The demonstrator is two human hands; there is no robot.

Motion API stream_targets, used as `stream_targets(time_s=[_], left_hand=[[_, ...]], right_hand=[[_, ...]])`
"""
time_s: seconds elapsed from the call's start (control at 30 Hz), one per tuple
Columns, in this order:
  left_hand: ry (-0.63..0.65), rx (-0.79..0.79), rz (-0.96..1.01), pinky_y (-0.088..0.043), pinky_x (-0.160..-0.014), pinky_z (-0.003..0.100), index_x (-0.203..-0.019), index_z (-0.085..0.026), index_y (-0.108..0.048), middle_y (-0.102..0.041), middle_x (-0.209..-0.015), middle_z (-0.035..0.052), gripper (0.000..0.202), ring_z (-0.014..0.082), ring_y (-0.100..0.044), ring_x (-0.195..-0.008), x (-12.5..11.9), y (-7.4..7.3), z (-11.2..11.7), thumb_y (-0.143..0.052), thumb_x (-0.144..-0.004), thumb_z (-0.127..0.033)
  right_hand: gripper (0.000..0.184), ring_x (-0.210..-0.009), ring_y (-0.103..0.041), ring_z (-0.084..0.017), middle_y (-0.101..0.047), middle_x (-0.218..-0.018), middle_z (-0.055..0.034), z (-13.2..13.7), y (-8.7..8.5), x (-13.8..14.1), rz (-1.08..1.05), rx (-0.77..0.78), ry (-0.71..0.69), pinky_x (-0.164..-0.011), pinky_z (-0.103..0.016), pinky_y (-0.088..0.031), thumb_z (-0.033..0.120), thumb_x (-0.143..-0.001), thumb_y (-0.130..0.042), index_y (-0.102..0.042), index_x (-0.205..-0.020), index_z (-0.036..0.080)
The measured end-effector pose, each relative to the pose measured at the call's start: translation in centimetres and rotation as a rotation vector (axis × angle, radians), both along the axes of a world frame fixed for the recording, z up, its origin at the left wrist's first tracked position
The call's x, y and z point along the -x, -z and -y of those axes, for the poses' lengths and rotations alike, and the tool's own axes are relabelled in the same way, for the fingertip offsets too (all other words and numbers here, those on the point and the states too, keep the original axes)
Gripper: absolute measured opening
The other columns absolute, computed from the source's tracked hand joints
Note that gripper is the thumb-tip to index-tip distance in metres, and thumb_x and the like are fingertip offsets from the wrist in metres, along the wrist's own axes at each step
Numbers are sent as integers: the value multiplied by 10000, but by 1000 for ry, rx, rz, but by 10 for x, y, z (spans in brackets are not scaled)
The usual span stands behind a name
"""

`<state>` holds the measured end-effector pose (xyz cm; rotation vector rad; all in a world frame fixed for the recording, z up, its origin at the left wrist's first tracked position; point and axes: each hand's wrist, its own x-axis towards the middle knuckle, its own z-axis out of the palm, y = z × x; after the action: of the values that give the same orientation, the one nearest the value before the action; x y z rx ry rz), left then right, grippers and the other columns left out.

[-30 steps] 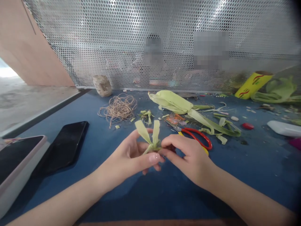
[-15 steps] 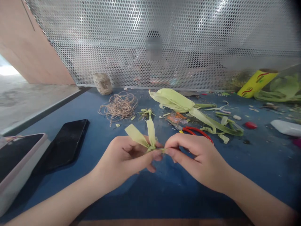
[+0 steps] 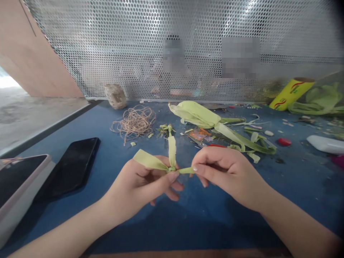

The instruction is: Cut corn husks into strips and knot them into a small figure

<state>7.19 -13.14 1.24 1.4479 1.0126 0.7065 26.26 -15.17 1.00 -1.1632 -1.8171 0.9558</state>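
A small knotted piece of pale green corn husk strips [image 3: 163, 161] is held between both hands above the blue table [image 3: 188, 222]. My left hand [image 3: 142, 186] pinches the knot with thumb and fingers, and two loose strip ends stick up and to the left. My right hand [image 3: 225, 172] is closed on a short strip end to the right of the knot, pulled out level. The red scissors handle [image 3: 216, 146] peeks out just behind my right hand.
A tangle of brown twine [image 3: 135, 122] and a twine spool [image 3: 116, 96] lie at the back left. A large corn husk [image 3: 199, 114] with trimmed strips lies at the back centre. A black phone [image 3: 72, 166] and a tablet [image 3: 18, 186] sit left. A yellow roll [image 3: 291, 93] and white bottle [image 3: 325, 144] sit right. Perforated metal screen [image 3: 134, 43] behind.
My right hand has drawn its strip end out to the right, away from the knot. The loose ends in my left hand have spread wider and tipped left. The scissors are now mostly hidden.
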Motion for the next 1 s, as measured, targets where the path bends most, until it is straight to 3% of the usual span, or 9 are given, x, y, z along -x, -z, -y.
stream_targets(time_s=[0.2, 0.37, 0.47, 0.53, 0.6, 0.67, 0.77, 0.9, 1.0], left_hand=[[194, 49, 70, -428, -356, 186, -967, -201, -638, -735, -782, 56, 306, 201, -690, -592, 5, 5, -12, -484, -828, -426], [33, -313, -178, -429, -515, 187, -704, -179, -663, -666, -638, -6, 321, 127, -602, -582, 6, 4, -14, -449, -863, -359], [-113, -456, -205, -440, -675, 207, -825, -202, -687, -672, -737, -11, 262, 143, -591, -723, 7, 4, -16, -465, -852, -339], [-151, -411, -188, -450, -678, 225, -890, -198, -681, -683, -776, -1, 210, 158, -597, -736, 7, 4, -17, -539, -805, -328], [-139, -340, -155, -460, -643, 228, -815, -178, -682, -683, -723, 5, 153, 159, -602, -688, 6, 5, -18, -609, -748, -294], [-128, -307, -99, -466, -627, 224, -748, -170, -677, -681, -695, 7, 111, 153, -604, -667, 4, 5, -18, -623, -731, -265], [-117, -293, -53, -474, -623, 225, -750, -174, -688, -693, -728, 11, 100, 155, -612, -682, -1, 6, -17, -637, -721, -254], [-98, -283, -51, -486, -650, 253, -785, -168, -703, -711, -768, 26, 127, 175, -621, -716, -6, 7, -17, -642, -721, -260], [-88, -368, -90, -479, -665, 268, -730, -155, -699, -698, -725, 32, 120, 176, -612, -705, -8, 8, -17, -625, -733, -251]], right_hand=[[149, -486, -476, -81, -521, -551, 41, -4, 4, 4, -127, 70, 41, -472, -201, -386, 221, -834, -483, -515, -690, 201], [127, -531, -490, -86, -528, -586, 36, -7, 9, 4, -130, 62, -6, -514, -201, -401, 192, -839, -450, -491, -720, 200], [115, -556, -488, -99, -515, -602, 30, -7, 12, 3, -40, -16, -1, -519, -212, -390, 192, -835, -457, -485, -724, 203], [115, -563, -482, -106, -501, -602, 29, -6, 13, 3, -4, -44, 23, -518, -216, -385, 189, -834, -452, -482, -724, 203], [104, -603, -499, -113, -518, -641, 18, -7, 14, 4, -5, -35, 31, -554, -223, -405, 205, -838, -448, -493, -745, 200], [77, -723, -537, -139, -570, -767, -10, -9, 16, 5, 11, -20, 54, -654, -254, -437, 262, -830, -486, -529, -831, 198], [235, -946, -526, -202, -599, -979, -45, -12, 20, 10, 70, -71, 133, -847, -340, -404, 353, -754, -604, -572, -939, 212], [122, -1003, -517, -235, -615, -1009, -50, -13, 24, 15, 97, -238, 211, -909, -381, -350, 304, -704, -667, -632, -786, 220], [52, -915, -549, -219, -644, -883, -38, -13, 24, 17, 104, -297, 225, -850, -362, -378, 239, -713, -646, -606, -690, 214]])
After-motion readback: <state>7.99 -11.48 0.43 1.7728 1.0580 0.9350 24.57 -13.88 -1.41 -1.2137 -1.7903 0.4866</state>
